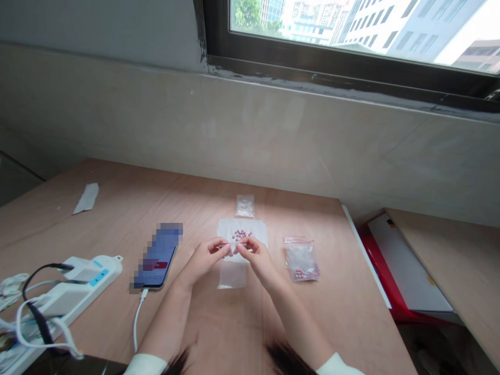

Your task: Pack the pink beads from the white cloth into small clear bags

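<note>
Head view: left hand [203, 260] and right hand [255, 259] pinch a tiny unclear item [224, 245] above round pink beads [241, 235] on a white sheet [226, 228]; a clear plastic zip bag [301, 259] of beads lies right on the tan plywood counter [344, 323].

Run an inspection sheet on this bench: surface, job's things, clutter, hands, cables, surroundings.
surface: wooden table
job's things: pink beads on white sheet; more in clear zip bag
clutter: grey paper strip; phone
grippers: left hand and right hand pinch thin item above sheet
cables: white charging cable at phone; black and white cords at power strip
surroundings: window; red folder
</note>
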Tool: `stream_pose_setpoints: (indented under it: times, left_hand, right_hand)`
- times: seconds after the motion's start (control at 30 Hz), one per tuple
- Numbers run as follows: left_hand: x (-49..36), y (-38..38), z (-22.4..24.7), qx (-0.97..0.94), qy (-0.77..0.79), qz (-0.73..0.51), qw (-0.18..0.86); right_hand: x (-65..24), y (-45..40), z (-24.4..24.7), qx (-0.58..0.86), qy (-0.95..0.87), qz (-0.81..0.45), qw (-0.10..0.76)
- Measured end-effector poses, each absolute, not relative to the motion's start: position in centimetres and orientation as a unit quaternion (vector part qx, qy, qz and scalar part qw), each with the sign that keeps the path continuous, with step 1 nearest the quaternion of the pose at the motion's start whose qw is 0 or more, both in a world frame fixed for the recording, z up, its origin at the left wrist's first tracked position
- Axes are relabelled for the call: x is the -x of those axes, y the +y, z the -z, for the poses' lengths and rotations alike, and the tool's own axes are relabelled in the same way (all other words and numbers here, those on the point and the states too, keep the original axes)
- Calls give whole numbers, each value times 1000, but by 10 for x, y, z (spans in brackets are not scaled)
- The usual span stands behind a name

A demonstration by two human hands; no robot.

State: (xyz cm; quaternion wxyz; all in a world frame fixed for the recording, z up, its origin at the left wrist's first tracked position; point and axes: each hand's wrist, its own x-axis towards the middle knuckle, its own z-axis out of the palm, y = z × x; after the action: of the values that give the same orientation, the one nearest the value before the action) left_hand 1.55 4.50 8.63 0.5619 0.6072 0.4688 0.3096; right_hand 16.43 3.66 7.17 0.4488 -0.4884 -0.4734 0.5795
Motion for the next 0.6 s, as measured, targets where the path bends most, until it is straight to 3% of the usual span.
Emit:
stream_pose_setpoints:
  times: [0.6]
  left_hand:
    - [-9,33,-85,-575,508,-289,573]
  right_hand:
    - [-170,27,-57,524,-411,-587,460]
